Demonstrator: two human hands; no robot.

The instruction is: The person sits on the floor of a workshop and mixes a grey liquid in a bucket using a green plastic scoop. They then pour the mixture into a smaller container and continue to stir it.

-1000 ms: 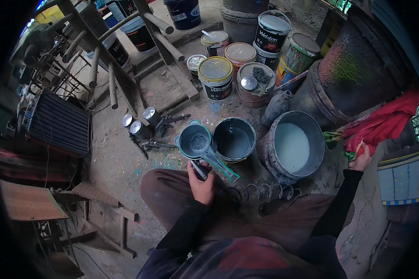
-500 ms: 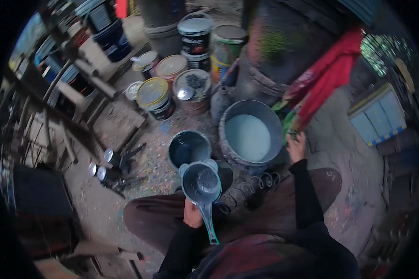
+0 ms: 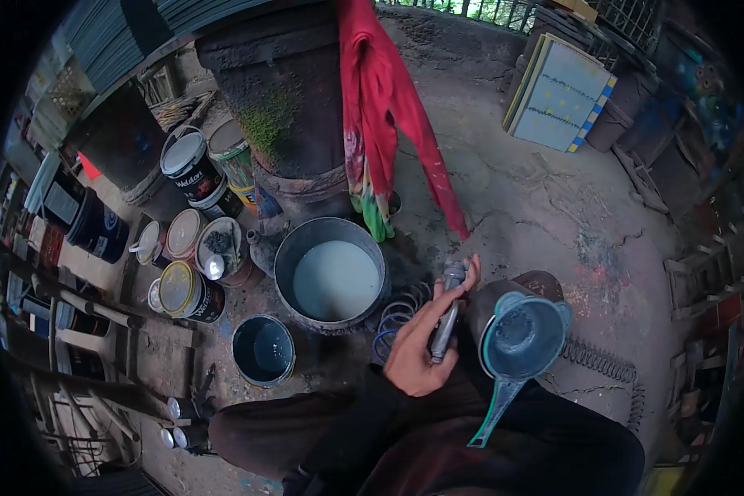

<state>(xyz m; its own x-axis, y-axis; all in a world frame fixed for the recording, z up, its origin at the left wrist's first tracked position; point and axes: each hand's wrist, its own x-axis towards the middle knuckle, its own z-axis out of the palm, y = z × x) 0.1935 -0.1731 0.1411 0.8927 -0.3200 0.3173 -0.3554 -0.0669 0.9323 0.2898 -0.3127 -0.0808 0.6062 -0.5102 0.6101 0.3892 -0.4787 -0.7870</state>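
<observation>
My left hand (image 3: 420,351) is closed around a silver metal tube-shaped tool (image 3: 445,331), held slantwise over my lap. Beside the tool's upper end some fingertips (image 3: 473,271) show, and I cannot tell which hand they belong to. To the right is a grey-blue plastic dipper (image 3: 525,335) with a green rim, its handle pointing down toward my body. It hides what is beneath, and my right hand cannot be made out. In front stand a large pot (image 3: 281,273) of milky pale liquid and a smaller dark bucket (image 3: 244,339).
Paint pails (image 3: 194,289) crowd the left, near a wooden frame (image 3: 99,306). A red cloth (image 3: 388,99) hangs from a big mossy pot (image 3: 298,140). A blue coiled hose (image 3: 401,310) lies by the large pot. A grey coil (image 3: 599,364) and panels (image 3: 562,91) are to the right.
The view has swung to the right. My left hand has let go of the dipper and now holds the metal tool. The dipper has shifted to my right side.
</observation>
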